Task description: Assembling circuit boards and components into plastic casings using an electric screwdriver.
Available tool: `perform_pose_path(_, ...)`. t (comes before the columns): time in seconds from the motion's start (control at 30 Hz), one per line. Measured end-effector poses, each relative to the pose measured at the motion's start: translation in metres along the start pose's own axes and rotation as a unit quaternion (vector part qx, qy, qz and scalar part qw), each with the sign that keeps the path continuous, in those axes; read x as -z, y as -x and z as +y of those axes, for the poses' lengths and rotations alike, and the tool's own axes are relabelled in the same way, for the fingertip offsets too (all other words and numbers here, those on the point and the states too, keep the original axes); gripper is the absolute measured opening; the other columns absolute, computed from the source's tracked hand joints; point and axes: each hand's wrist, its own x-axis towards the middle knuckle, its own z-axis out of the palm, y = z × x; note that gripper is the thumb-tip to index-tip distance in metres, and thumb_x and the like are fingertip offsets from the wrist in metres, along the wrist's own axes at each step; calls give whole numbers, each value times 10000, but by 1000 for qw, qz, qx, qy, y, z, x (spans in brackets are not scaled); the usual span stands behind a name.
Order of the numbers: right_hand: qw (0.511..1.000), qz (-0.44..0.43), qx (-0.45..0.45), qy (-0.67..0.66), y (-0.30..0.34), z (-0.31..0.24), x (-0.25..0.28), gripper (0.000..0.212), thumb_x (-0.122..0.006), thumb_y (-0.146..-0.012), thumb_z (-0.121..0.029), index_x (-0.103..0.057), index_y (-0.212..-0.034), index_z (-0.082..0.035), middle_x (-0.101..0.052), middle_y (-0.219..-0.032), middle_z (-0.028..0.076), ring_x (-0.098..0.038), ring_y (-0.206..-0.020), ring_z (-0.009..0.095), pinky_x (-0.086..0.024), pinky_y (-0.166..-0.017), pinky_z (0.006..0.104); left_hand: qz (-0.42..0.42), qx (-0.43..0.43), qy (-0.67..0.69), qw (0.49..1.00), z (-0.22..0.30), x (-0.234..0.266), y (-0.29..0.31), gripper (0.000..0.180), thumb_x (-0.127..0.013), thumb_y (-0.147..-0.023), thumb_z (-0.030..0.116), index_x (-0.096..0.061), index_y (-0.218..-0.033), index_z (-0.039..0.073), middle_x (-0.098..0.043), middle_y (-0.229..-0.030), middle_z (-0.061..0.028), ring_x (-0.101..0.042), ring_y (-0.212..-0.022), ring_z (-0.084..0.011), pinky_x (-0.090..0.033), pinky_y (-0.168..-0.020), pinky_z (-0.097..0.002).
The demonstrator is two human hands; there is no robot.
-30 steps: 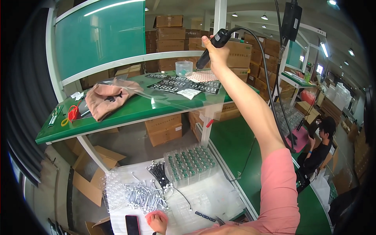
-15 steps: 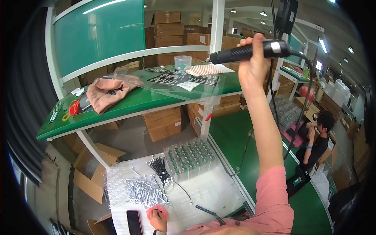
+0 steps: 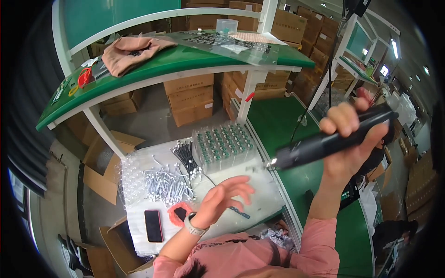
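Note:
My right hand (image 3: 347, 139) is wrapped around a black electric screwdriver (image 3: 320, 146), its metal tip pointing left over the edge of the white work surface. My left hand (image 3: 225, 197), wearing a pale watch, hovers over that surface with its fingers apart; I see nothing in it. Close by its fingers lies a narrow dark blue strip (image 3: 240, 212) with holes. Beside the left wrist is a pink, soft-looking holder (image 3: 181, 213) with dark contents too small to make out. A phone (image 3: 154, 225) with a red edge lies left of it.
White cables (image 3: 168, 184) and black cables (image 3: 184, 156) lie in bunches beyond my left hand. Stacked clear trays (image 3: 225, 147) hold green circuit boards. A raised green shelf (image 3: 185, 65) spans the back, carrying a pink cloth (image 3: 132, 53). A green conveyor-like surface (image 3: 278, 116) runs at right.
My right hand has brought the screwdriver down from high up to a lower place at right. My left hand has left the pink holder, moving right and farther out, fingers spreading.

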Motion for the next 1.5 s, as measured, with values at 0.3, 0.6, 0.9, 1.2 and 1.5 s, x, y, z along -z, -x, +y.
perform_pose_path(0.3, 986, 100, -94, 96, 66, 34, 18, 421, -645, -879, -427, -481, -1136, -135, -483, -793, 8, -470, -734, 147, -423, -734, 344, -165, 161, 172, 958, -12, 1, -7, 478, -405, -994, 442, -497, -1167, 5, -600, -907, -82, -558, -661, -146, -471, -544, -278)
perform_pose_path(0.6, 976, 147, -91, 134, 87, 52, 10, 345, -631, -902, -380, -474, -1095, -141, -477, -793, 8, -454, -732, 145, -411, -729, 335, -132, 188, 144, 962, -5, 5, 24, 314, -445, -996, 394, -489, -932, 89, -417, -702, 29, -351, -528, -61, -315, -450, -213)
perform_pose_path(0.9, 976, 185, -86, 75, 80, 74, 30, 302, -631, -911, -316, -491, -1088, -115, -426, -780, 11, -428, -762, 153, -391, -767, 347, -15, 168, 190, 967, -2, 14, 27, 310, -457, -999, 312, -420, -784, 92, -332, -646, 30, -282, -488, -46, -207, -364, -189)
perform_pose_path(1.2, 970, 242, -32, 1, 88, 65, 46, 260, -646, -899, -220, -514, -1065, -69, -386, -781, 38, -400, -773, 183, -360, -797, 366, -89, 204, 203, 953, -14, 36, 34, 281, -450, -1000, 264, -497, -866, 22, -430, -688, -13, -291, -495, -49, -213, -376, -201)
perform_pose_path(1.5, 970, 238, -55, -16, 106, 74, 40, 262, -644, -900, -218, -503, -1068, -76, -393, -784, 34, -404, -775, 177, -359, -798, 365, 33, 172, 216, 960, -11, 9, 23, 325, -458, -1005, 293, -559, -962, -13, -541, -771, -53, -254, -478, -35, -224, -397, -190)
